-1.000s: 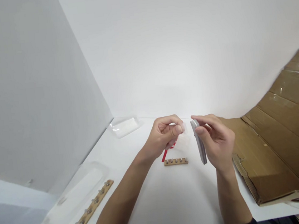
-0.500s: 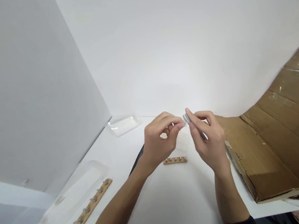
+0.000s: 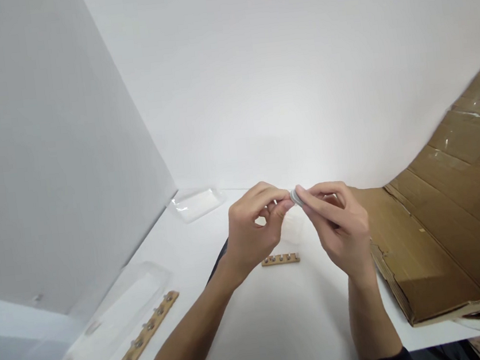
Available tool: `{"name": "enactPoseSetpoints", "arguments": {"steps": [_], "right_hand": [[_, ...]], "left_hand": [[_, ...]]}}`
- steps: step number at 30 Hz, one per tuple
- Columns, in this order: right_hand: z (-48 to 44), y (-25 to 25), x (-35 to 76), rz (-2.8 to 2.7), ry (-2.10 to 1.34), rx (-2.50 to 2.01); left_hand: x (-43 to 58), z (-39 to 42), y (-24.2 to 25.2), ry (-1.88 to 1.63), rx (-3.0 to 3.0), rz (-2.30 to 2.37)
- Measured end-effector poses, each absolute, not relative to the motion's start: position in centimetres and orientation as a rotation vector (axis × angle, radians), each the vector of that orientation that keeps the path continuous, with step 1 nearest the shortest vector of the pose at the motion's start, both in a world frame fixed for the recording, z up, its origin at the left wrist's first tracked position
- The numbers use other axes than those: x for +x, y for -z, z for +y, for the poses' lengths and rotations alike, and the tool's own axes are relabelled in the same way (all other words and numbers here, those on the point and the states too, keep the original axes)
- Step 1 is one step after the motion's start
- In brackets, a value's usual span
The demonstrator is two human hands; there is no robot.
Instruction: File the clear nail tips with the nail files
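Right of centre, the right hand (image 3: 342, 223) grasps the grey piece (image 3: 296, 198) above the table (image 3: 282, 325); the left hand (image 3: 254, 224) pinches at its end, on what I cannot tell. One rack (image 3: 281, 260) lies lower centre, another rack (image 3: 147, 333) lower left. Handling looks unfinished, the piece not yet set down.

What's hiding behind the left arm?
A dark thing peeks out past the left arm. The arm covers the rest, so I can't tell what it is.

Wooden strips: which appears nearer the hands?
The level strip, just below the left hand in the image; the slanted strip lies farther off, at lower left.
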State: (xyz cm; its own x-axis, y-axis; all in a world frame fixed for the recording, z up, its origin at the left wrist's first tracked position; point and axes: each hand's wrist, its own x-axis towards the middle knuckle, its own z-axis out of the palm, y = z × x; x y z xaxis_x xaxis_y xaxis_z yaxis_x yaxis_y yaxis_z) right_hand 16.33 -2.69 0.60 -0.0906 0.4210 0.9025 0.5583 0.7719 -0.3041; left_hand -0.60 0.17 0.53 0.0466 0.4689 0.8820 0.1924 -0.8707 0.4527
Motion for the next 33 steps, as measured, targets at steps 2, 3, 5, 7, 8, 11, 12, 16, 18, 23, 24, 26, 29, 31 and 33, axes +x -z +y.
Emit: {"name": "enactPoseSetpoints", "arguments": {"steps": [2,3,5,7,8,11,12,16,18,23,24,26,29,31,33], "right_hand": [[-2.73,-0.67,16.33,-1.699,0.159,-0.813],[-2.76,-0.72,16.30,-1.680,0.166,-0.820],[-2.82,-0.81,16.21,-1.677,0.122,-0.790],[-2.88,-0.86,16.16,-1.696,0.068,-0.757],[-2.89,-0.86,16.16,-1.697,0.068,-0.769],[-2.90,-0.80,16.30,-1.653,0.105,-0.823],[-2.90,-0.79,16.36,-1.651,0.086,-0.812],[-2.90,-0.88,16.51,-1.697,0.021,-0.771],[-2.90,-0.98,16.52,-1.667,0.066,-0.810],[-3.04,-1.18,16.45,-1.699,0.017,-0.753],[-3.04,-1.18,16.45,-1.683,0.033,-0.770],[-2.99,-1.13,16.50,-1.651,0.043,-0.798],[-2.89,-1.05,16.61,-1.699,-0.040,-0.746],[-2.85,-1.05,16.67,-1.699,-0.011,-0.746],[-2.88,-1.09,16.70,-1.654,0.041,-0.775]], "left_hand": [[-0.57,0.06,-0.51,-1.907,2.099,0.670],[-0.55,0.05,-0.49,-1.900,2.084,0.671],[-0.52,0.11,-0.46,-1.876,2.050,0.663],[-0.49,0.24,-0.42,-1.856,2.027,0.646],[-0.48,0.31,-0.41,-1.847,2.018,0.642],[-0.47,0.46,-0.35,-1.820,1.991,0.652],[-0.47,0.47,-0.34,-1.809,1.980,0.650],[-0.51,0.49,-0.31,-1.771,1.940,0.602],[-0.52,0.52,-0.26,-1.749,1.913,0.595],[-0.48,0.63,-0.20,-1.679,1.822,0.547],[-0.46,0.64,-0.25,-1.659,1.795,0.532],[-0.45,0.64,-0.40,-1.613,1.735,0.502],[-0.51,0.68,-0.57,-1.514,1.646,0.479],[-0.64,0.80,-0.55,-1.429,1.571,0.486],[-0.83,0.97,-0.47,-1.325,1.484,0.495]]}}
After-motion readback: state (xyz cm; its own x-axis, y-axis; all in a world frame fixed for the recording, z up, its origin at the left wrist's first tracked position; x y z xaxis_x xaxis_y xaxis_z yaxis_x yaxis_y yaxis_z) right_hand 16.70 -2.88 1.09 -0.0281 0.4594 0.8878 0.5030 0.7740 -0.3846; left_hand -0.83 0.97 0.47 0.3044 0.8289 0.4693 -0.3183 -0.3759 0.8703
